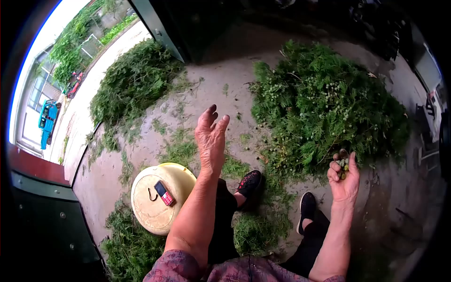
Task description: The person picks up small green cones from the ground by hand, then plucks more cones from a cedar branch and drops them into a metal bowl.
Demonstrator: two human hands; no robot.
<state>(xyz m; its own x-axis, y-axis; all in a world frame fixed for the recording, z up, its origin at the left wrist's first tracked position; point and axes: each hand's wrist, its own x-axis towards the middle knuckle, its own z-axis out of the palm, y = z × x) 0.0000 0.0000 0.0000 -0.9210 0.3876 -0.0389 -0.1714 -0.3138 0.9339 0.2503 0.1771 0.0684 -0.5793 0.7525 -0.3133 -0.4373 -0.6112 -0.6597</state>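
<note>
My left hand (211, 136) is raised over the floor at the centre, fingers apart and holding nothing. On the right, my right hand (344, 176) has its fingers curled round several small green and yellowish cones (343, 169). It is at the lower edge of a large heap of green conifer branches (324, 108), which bears many pale green cones. My left forearm passes over the right edge of an upturned pale yellow tub (152, 214). A red and black phone (164, 193) and a small dark curved object (152, 194) lie on the tub.
Another branch heap (134, 77) lies at the upper left, with more greenery (129, 244) below the tub. Loose sprigs litter the floor (216, 77) around my shoes (249, 184). A dark door panel (51, 221) stands at the lower left. A blue vehicle (48, 123) is outside.
</note>
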